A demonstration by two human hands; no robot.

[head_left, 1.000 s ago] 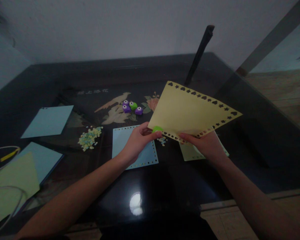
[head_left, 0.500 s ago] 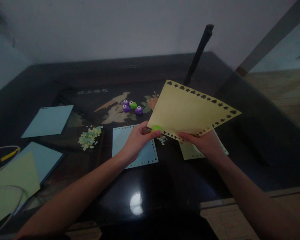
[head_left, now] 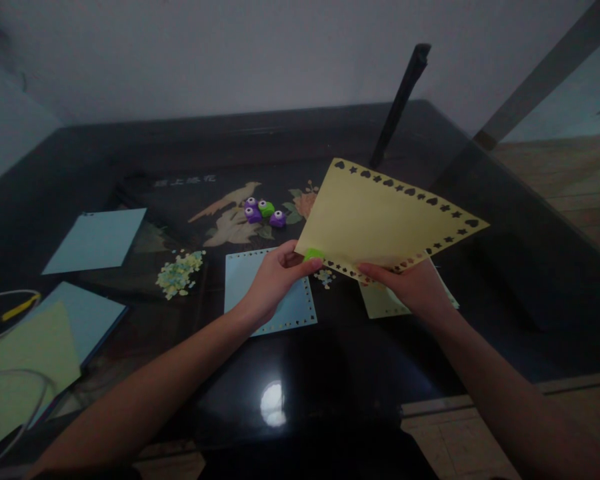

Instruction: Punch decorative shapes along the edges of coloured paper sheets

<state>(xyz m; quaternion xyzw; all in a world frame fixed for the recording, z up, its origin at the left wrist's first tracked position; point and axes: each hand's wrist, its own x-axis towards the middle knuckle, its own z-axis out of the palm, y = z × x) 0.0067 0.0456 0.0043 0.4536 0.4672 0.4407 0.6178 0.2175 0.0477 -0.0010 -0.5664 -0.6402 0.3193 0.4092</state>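
Note:
A sheet of yellow paper (head_left: 375, 213) is held up at a tilt above the table, with heart and star holes punched along three of its edges. My right hand (head_left: 415, 287) grips its lower edge, thumb on top and fingers hidden beneath. My left hand (head_left: 275, 277) is closed around a green craft punch (head_left: 313, 255) at the sheet's left lower corner. Below my left hand lies a blue sheet (head_left: 285, 313) with punched borders. Under my right hand a punched yellow-green sheet (head_left: 385, 303) shows in part. A few paper bits (head_left: 325, 277) lie between them.
Several purple and green punches (head_left: 265, 211) stand in the table's middle. A pile of paper confetti (head_left: 180, 273) lies left, near a blue sheet (head_left: 97, 240). Blue and green paper (head_left: 27, 367) and a cable (head_left: 45, 393) occupy the near left. A black post (head_left: 400, 103) rises behind.
The yellow sheet's right corner has shifted slightly right. Both hands keep their hold in nearly the same place, and the view has moved a little.

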